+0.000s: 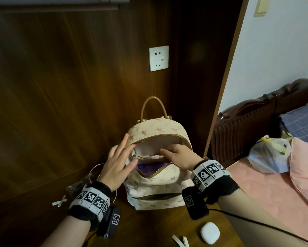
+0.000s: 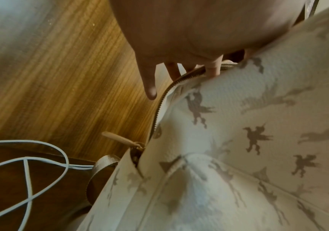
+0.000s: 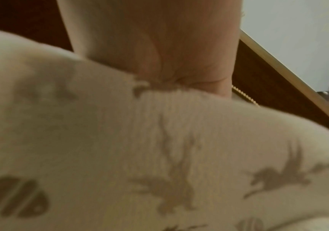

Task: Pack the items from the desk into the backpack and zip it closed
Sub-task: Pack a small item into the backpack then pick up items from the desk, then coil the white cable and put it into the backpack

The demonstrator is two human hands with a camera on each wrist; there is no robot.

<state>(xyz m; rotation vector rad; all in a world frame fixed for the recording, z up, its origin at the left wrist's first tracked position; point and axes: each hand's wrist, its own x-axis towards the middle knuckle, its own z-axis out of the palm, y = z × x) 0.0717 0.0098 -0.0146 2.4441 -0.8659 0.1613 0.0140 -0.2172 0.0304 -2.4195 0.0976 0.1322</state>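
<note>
Backpack (image 1: 156, 186) stands on desk (image 1: 149, 227) w/ main zip open. Right hand (image 1: 176, 155) is inside the mouth, fingers curled on a flat packet (image 1: 149, 157), prob. tucking it into the inner pocket. Left hand (image 1: 116, 163), at 9 o'clock of the opening, fingers straight, props the rim, holding nothing. Next: let go, fetch the white case (image 1: 210, 232) at 5 o'clock, near desk edge. White cable (image 2: 27, 171) sits at 8 o'clock; wall panel close behind.

Dim warm indoor light; head view edges bowed, corners dark; both wrist views close, soft, blurred.
</note>
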